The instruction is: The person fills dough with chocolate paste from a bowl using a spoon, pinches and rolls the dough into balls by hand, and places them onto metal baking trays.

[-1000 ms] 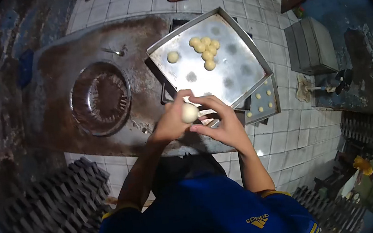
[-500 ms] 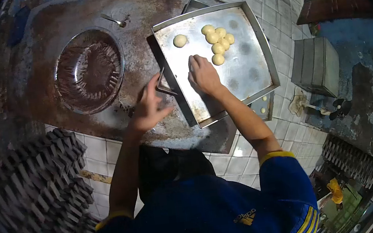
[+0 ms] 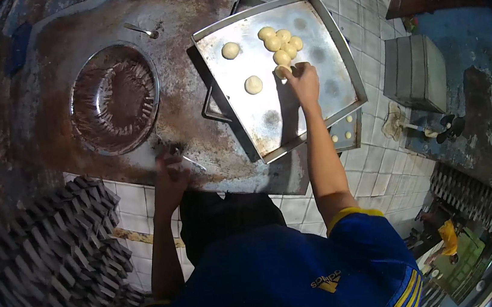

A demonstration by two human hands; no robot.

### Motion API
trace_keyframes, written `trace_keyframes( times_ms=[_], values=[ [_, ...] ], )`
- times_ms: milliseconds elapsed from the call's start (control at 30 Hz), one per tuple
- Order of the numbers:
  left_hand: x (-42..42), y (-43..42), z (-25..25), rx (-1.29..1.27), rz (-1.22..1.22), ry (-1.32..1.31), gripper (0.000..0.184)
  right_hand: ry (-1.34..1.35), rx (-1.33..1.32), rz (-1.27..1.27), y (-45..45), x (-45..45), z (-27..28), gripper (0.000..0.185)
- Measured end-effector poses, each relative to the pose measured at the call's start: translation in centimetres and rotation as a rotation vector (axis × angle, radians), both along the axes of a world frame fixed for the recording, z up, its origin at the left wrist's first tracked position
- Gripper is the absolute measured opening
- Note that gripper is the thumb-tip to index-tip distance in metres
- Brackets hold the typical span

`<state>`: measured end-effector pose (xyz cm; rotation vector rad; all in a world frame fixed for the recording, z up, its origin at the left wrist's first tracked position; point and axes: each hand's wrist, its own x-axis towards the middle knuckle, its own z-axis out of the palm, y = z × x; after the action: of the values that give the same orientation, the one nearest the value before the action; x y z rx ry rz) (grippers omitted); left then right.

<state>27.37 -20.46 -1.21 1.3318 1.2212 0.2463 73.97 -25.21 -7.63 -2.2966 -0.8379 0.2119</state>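
My right hand point(image 3: 304, 81) is over the large metal baking tray point(image 3: 337, 116), its fingers closed on a pale yellow dough ball point(image 3: 281, 72) at the near end of a cluster. Several more dough balls point(image 3: 273, 43) touch one another just beyond it. Two dough balls sit apart on the left side: one near the far left corner point(image 3: 230, 50) and one closer to me point(image 3: 253, 85). My left hand point(image 3: 170, 173) hovers at the table's near edge, blurred and in shadow, so its fingers are hard to read. A thin, light-coloured utensil point(image 3: 194, 163) lies beside it.
Left of the tray, a round metal bowl point(image 3: 157, 97) coated inside with brown matter stands on the stained table point(image 3: 182, 15). Beyond it lies a spoon-like utensil point(image 3: 139, 29). Another tray point(image 3: 356, 135) with small dough pieces shows underneath. Stacked dark metal pieces point(image 3: 55, 236) fill the lower left.
My right hand has moved right and taken hold of a dough ball in the cluster, uncovering one set apart on the tray. My left hand has drawn back down and left.
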Motion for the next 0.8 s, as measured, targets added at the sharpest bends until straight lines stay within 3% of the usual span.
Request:
trace_keyframes(
  times_ms=[67,133,167,233,333,400,433,467,533,600,667,700,800],
  values=[
    [1.5,1.6,0.1,-0.005,-0.003,-0.038,0.083,0.034,-0.248,0.040,0.6,0.7,-2.2,0.050],
    [3.5,2.6,1.0,0.443,-0.215,-0.069,0.067,0.049,-0.293,0.017,1.5,0.0,-1.0,0.050],
    [4.9,3.2,1.3,0.444,-0.225,-0.071,0.067,0.192,-0.250,0.008,1.7,-0.1,0.0,0.048],
    [8.6,4.8,2.3,-0.018,0.034,-0.327,0.055,0.326,-0.203,-0.006,1.4,-0.5,1.1,0.046],
    [13.1,6.6,2.3,-0.062,0.051,-0.485,0.043,0.809,0.185,0.330,0.3,-3.8,3.9,0.033],
    [16.2,6.6,3.7,-0.111,0.128,-0.479,0.049,0.852,0.259,0.366,1.4,-10.9,11.2,0.029],
    [16.8,6.7,6.9,-0.133,0.138,-0.471,0.050,0.782,0.273,0.384,1.8,-13.9,12.8,0.030],
    [16.9,6.9,6.3,0.037,0.106,-0.502,0.051,0.707,0.287,0.401,2.2,-16.3,14.2,0.031],
    [16.1,7.3,8.3,-0.060,0.254,-0.547,0.056,0.672,0.253,0.398,3.0,-20.4,17.2,0.030],
    [14.7,8.3,9.3,0.038,0.365,-0.548,0.060,0.657,0.435,0.424,4.5,-23.6,18.1,0.025],
    [12.3,9.4,9.9,0.396,0.426,-0.489,0.066,0.768,0.548,0.364,6.3,-26.6,19.6,0.023],
    [11.5,10.0,10.3,0.371,0.460,-0.545,0.069,0.874,0.663,0.299,7.2,-28.4,20.1,0.021],
    [8.2,12.0,12.5,0.249,0.381,-0.652,0.065,0.565,0.705,0.093,11.0,-33.2,19.9,0.019]
  ],
)
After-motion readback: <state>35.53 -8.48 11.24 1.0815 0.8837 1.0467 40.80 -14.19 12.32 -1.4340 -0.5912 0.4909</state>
